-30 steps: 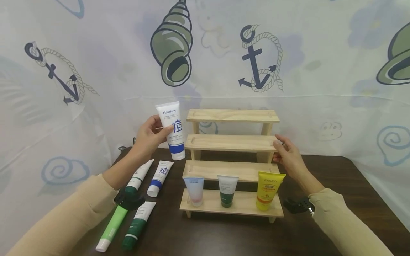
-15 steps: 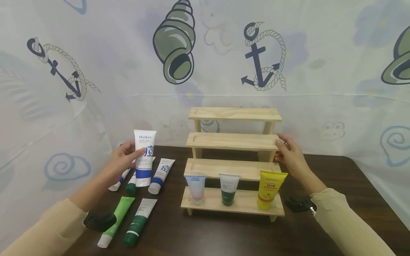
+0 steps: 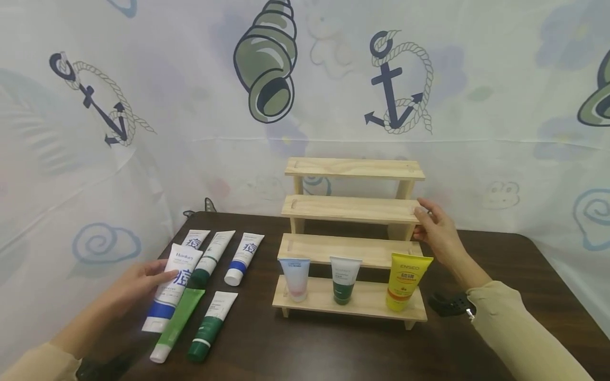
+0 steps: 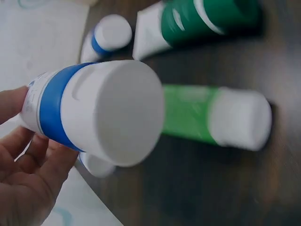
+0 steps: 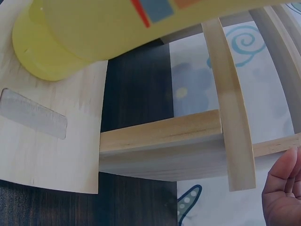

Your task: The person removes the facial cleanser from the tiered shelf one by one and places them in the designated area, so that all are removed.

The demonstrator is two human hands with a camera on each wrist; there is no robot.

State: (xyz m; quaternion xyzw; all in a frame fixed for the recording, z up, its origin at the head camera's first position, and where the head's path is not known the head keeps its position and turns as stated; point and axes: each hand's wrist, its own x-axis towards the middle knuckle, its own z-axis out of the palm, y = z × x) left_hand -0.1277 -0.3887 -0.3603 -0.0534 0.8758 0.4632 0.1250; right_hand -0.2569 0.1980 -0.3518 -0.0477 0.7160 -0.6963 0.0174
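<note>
My left hand pinches a white tube of cream with a blue band, thumb on its front. In the left wrist view its broad white cap faces the camera. The tube is low at the left, overlapping a green tube in the head view. My right hand grips the right end of a tiered wooden display stand at its second shelf from the top, thumb above. On its lowest shelf stand a pale blue-pink tube, a white-and-green tube and a yellow tube.
Beside the left hand, several tubes lie on the dark table: a green-and-white tube, another green-and-white one and a blue-banded white tube. A patterned cloth hangs behind the table.
My left hand has carried the blue-banded tube from beside the stand down and left to the tubes on the table. My right hand keeps its grip on the stand.
</note>
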